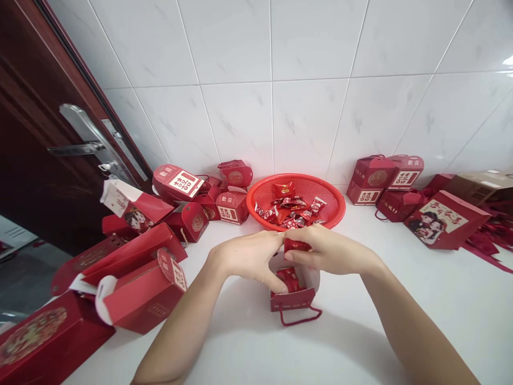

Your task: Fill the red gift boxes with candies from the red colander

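An open red paper gift box [294, 301] stands on the table in front of me, its dark red rope handle [301, 322] hanging toward me. Inside lie red-wrapped sweets [289, 279]. My left hand [248, 256] is closed around the box's left side, thumb over the near inner edge and other fingers partly hidden. Above the opening, my right hand [336, 251] pinches a red-wrapped sweet [295, 245]. Just behind both hands sits a red plastic basket [340, 206] with several wrapped sweets [294, 203] in it.
Several red gift boxes, some with flaps raised, crowd the left side, including a long box [144, 297]. Stacked boxes [366, 179] and a larger picture box [444, 219] stand at right, near a cardboard box [481, 184]. A tiled wall [308, 123] closes the back; a door handle [82, 148] is at left.
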A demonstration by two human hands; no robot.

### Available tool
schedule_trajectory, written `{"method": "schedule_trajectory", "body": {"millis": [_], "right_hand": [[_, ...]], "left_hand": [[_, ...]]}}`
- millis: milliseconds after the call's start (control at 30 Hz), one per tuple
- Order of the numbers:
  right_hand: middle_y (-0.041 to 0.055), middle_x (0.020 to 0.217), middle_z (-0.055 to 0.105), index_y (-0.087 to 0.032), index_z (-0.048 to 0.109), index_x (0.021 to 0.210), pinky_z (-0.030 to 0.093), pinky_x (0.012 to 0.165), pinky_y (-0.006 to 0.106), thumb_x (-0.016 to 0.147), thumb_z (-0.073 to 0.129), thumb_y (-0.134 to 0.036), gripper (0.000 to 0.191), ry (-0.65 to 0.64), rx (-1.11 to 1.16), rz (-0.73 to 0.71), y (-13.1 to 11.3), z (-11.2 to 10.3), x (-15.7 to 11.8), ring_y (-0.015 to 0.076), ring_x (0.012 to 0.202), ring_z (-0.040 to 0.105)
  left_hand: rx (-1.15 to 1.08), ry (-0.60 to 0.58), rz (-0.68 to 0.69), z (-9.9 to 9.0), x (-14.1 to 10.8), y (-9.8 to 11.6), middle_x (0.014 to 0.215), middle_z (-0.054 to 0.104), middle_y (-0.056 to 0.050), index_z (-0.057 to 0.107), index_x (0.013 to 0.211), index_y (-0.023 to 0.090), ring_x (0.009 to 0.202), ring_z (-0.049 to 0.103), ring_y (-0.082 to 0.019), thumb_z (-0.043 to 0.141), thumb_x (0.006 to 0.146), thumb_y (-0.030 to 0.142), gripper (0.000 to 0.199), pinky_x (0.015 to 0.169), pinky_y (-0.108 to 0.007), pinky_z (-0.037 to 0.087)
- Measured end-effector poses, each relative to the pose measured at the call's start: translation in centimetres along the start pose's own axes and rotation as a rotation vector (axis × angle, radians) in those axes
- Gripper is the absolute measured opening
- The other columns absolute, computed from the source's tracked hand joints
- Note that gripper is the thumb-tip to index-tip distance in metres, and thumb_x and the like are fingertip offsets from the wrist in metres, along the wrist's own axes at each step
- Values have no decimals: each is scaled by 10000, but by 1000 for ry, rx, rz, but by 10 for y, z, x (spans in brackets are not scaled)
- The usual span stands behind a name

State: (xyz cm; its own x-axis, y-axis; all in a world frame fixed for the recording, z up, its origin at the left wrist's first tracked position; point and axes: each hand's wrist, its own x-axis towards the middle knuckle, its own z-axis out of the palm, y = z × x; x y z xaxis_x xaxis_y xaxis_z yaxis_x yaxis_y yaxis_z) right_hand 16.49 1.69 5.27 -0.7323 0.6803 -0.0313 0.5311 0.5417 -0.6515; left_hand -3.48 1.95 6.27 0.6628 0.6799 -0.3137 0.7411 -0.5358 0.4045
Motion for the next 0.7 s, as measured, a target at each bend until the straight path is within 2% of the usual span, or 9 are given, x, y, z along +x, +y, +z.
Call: {"method": "schedule_trajectory", "body": {"millis": [100,233,400,467,567,700], "right_hand": [[7,837,652,-170,623,923,379,587,239,882,603,-187,49,-23,-14,14,-2,7,6,126,688,549],[43,948,694,-167,647,1109,420,643,259,838,658,-187,273,-92,-68,59,0,11,10,172,797,612],[77,1141,709,-202,603,1289,462,725,296,853,602,-158,439,-61,-118,78,4,-4,-3,228,965,646],[80,1166,702,-215,612,1277,463,730,308,862,622,-210,415,-47,-175,114,5,-10,-10,246,986,645],[89,1160,694,-218,647,1177,447,732,327,890,640,-320,305,18,-306,181,2,-13,-21,269,992,639],[82,977,703,-210,669,1043,392,669,327,920,629,-387,220,53,-444,232,-7,-5,-28,262,857,637]], "left_hand": [[3,27,-4,-3,-2,-3,1131,672,-26,580,1194,245,1011,637,-251,784,675,399,579,751,-279,483],[15,34,-23,-4,-5,-7,1137,668,-28,565,1246,257,1020,630,-248,785,672,394,630,770,-277,477],[18,42,-38,-7,-9,-9,1311,629,-42,546,1349,279,1175,577,-278,745,734,396,657,880,-300,459],[5,52,-68,-10,-11,-9,1366,602,-54,532,1383,270,1234,542,-290,717,771,408,655,918,-312,449],[6,76,-124,-13,-13,-8,1321,613,-71,555,1364,240,1218,541,-300,709,777,429,636,911,-322,450],[9,89,-137,-14,-13,-7,1241,610,-66,600,1299,234,1169,558,-291,727,754,439,596,883,-315,460]]}}
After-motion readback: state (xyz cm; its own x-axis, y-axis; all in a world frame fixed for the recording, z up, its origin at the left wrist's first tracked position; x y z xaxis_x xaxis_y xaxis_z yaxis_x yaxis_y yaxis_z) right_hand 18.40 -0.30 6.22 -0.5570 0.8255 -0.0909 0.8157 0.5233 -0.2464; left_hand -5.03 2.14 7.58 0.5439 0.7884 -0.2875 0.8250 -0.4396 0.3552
